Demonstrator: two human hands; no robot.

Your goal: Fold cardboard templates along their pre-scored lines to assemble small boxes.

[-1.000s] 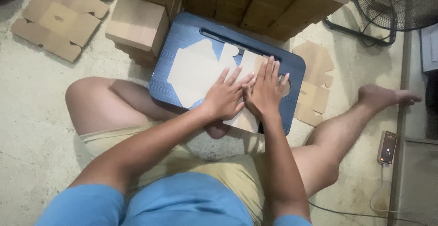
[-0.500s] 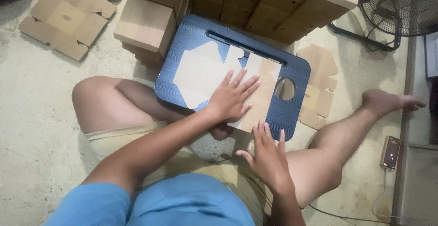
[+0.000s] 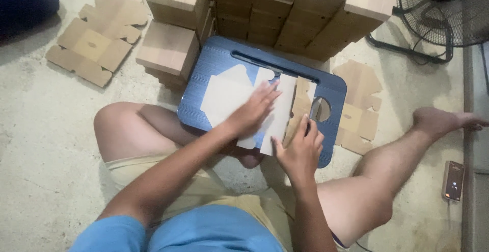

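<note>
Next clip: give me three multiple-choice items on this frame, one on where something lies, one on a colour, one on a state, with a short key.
1. Where does the phone lie?
A. On the floor by the outstretched leg
B. On the lap tray
C. On the stacked boxes

2. What colour is the lap tray?
A. Red
B. Blue
C. White

3. How does the left hand sit on the cardboard blank?
A. Closed in a fist
B. Lifted well clear of it
C. Flat, fingers spread, pressing it down

Key: 1 A, it rests on the concrete at the frame's right edge. 2 B, its bare rim is dark blue. 3 C, the palm lies open on the sheet, while the right hand takes the blank's folded side panel by its near edge.
</note>
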